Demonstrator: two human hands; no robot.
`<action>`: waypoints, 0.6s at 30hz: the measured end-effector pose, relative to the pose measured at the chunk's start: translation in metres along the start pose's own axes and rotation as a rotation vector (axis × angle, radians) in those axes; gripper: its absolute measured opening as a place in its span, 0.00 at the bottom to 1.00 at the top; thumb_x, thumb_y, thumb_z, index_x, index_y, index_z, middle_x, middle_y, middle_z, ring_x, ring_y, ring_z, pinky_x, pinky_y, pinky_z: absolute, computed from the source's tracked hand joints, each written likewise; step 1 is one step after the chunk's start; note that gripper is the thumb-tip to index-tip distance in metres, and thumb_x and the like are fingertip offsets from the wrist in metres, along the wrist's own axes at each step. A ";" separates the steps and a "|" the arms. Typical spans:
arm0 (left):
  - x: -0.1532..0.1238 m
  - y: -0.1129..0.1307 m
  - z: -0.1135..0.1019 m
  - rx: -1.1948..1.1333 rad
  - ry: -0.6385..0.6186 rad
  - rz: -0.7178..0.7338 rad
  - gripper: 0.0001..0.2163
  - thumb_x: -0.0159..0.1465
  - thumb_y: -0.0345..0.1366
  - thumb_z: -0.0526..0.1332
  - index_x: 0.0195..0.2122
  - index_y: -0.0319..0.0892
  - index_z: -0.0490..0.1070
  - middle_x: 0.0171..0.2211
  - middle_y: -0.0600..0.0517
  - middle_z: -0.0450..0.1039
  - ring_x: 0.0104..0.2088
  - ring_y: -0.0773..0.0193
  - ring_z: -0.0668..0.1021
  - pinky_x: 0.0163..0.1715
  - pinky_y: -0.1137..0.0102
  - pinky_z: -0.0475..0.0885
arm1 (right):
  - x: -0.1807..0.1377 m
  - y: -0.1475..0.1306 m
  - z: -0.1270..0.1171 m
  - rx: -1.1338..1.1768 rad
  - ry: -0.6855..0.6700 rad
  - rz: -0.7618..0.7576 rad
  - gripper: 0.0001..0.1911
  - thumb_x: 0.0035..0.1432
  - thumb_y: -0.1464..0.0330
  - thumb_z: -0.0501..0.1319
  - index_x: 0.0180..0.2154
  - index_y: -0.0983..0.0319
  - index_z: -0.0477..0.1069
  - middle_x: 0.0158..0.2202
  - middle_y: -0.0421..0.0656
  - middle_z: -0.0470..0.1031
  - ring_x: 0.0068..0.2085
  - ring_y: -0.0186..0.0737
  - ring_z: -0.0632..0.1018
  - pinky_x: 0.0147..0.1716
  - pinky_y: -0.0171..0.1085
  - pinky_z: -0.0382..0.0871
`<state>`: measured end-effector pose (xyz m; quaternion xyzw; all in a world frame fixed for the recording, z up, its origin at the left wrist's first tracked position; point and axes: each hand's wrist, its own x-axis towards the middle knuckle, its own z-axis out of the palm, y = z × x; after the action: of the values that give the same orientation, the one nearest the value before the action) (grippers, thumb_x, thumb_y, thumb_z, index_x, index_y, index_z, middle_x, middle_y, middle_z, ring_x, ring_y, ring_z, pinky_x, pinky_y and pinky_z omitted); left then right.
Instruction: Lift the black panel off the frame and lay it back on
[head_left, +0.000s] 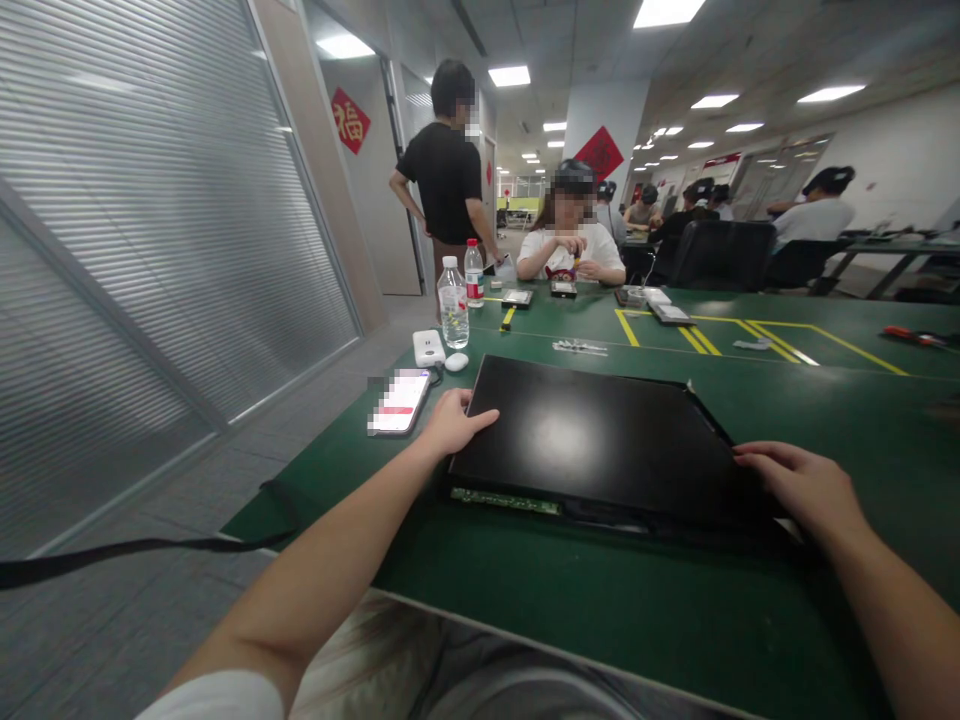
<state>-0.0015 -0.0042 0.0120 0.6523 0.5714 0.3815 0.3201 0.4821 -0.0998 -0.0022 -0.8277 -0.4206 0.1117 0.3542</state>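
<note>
A large flat black display panel (592, 440) lies on the green table (570, 600) in front of me, with a thin green circuit strip (506, 499) along its near edge. My left hand (450, 422) grips the panel's left edge, thumb on top. My right hand (806, 490) holds the panel's right near corner, fingers curled over its edge.
A smartphone (400, 401), a white charger box (428, 347), a white mouse-like object (456, 362) and two water bottles (453, 302) stand left of the panel. A seated person (570, 245) works across the table; another stands behind. Yellow tape lines mark the far table. A black strap trails off left.
</note>
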 end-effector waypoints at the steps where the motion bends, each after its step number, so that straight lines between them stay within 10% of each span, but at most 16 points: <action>1: 0.001 -0.002 0.001 -0.005 0.011 0.000 0.13 0.56 0.44 0.77 0.38 0.45 0.82 0.44 0.44 0.88 0.51 0.40 0.85 0.56 0.52 0.80 | -0.001 0.000 0.000 0.014 -0.004 0.009 0.20 0.35 0.50 0.63 0.26 0.52 0.85 0.25 0.43 0.82 0.32 0.56 0.81 0.40 0.52 0.72; 18: 0.003 -0.006 0.006 -0.331 0.141 0.120 0.25 0.52 0.47 0.81 0.46 0.43 0.78 0.52 0.42 0.84 0.55 0.43 0.85 0.63 0.47 0.76 | 0.012 0.008 0.007 0.138 0.028 0.074 0.10 0.44 0.57 0.67 0.26 0.55 0.80 0.44 0.51 0.86 0.55 0.63 0.82 0.62 0.57 0.71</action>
<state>0.0007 0.0000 0.0042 0.5951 0.4821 0.5335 0.3588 0.4914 -0.0899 -0.0120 -0.8177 -0.3760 0.1418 0.4121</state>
